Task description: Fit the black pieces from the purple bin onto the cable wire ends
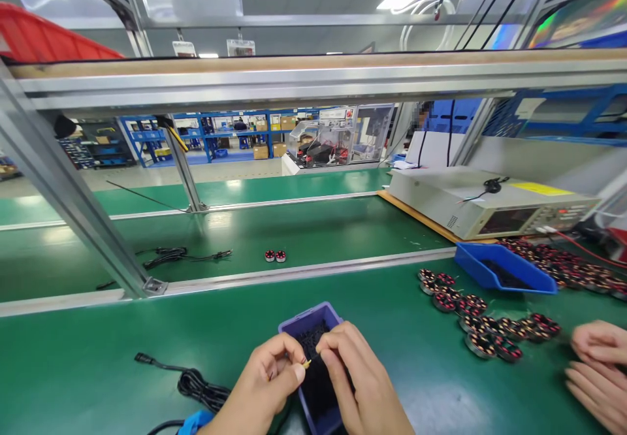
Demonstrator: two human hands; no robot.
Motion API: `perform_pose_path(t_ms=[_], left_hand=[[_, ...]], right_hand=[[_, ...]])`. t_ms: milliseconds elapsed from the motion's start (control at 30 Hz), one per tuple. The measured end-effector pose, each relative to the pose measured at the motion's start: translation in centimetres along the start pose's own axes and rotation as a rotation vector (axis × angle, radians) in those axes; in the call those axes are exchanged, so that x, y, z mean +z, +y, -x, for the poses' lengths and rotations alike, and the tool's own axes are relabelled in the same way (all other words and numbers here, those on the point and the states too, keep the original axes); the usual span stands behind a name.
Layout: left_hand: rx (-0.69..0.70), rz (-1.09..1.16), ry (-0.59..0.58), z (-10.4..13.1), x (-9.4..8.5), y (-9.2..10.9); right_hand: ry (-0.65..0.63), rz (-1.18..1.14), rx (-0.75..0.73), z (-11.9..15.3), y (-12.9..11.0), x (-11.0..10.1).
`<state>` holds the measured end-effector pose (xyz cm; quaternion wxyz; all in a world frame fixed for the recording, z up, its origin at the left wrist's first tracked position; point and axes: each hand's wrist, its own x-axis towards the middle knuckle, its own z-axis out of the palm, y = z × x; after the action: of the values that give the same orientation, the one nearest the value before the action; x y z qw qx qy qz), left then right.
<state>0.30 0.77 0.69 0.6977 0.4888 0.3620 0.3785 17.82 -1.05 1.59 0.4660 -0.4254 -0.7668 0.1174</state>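
My left hand point(267, 379) is closed in a pinch on a small yellow piece point(307, 363), too small to name further. Just right of it, my right hand point(360, 376) pinches a thin black piece point(315, 357), whose end meets or nearly meets the yellow one. Below both hands stands a purple bin point(289, 324) holding many small black parts point(313, 338); my fingers hide some of its contents. A coiled black cable point(200, 386) lies left of my left hand, near a blue item point(196, 422) by that wrist.
Several small round motor-like parts point(482, 343) lie on the green bench point(235, 327) at right, near a blue tray point(543, 285). A co-worker's hands point(600, 363) rest at the right edge. Behind stand a grey instrument point(431, 193) and a metal frame post point(73, 193).
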Motion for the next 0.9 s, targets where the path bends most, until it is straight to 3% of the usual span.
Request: perform_pose_path(t_ms=[467,667,900], left_hand=[[-0.006,-0.027,0.005,0.1,-0.1,-0.1],[0.057,-0.054,0.109,-0.2,-0.2,-0.9],[0.042,-0.047,0.173,-0.6,-0.3,-1.4]], right_hand=[[-0.03,-0.013,-0.013,-0.4,-0.2,-0.3],[0.009,0.141,-0.108,-0.4,-0.2,-0.3],[-0.051,0.122,-0.103,-0.2,0.3,-0.1]])
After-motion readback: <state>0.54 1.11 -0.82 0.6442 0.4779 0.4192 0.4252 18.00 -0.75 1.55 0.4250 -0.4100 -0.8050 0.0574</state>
